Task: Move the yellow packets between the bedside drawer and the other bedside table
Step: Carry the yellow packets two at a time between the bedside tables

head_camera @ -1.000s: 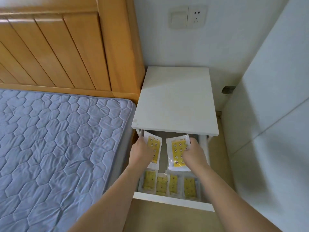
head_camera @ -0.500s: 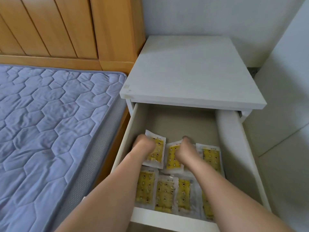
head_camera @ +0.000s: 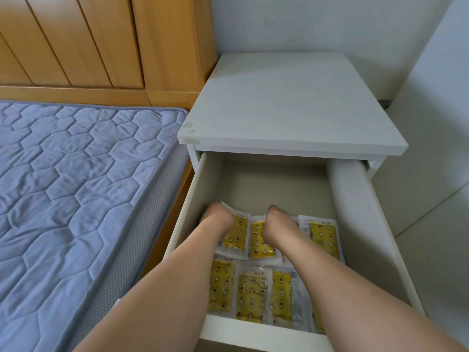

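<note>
Yellow packets (head_camera: 253, 293) line the drawer's (head_camera: 355, 199) front edge; left hand (head_camera: 218, 221) and right hand (head_camera: 278, 223) each grip one behind them.

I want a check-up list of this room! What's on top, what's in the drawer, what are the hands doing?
Surface: nightstand top, white, bare.
Job's things: yellow packets lying flat in the open drawer, two rows.
Clutter: nothing seen.
Hands: left hand and right hand each down on a back-row packet; grip hidden.
Cables: nothing seen.
Surroundings: bed, wooden headboard, white wall.
</note>
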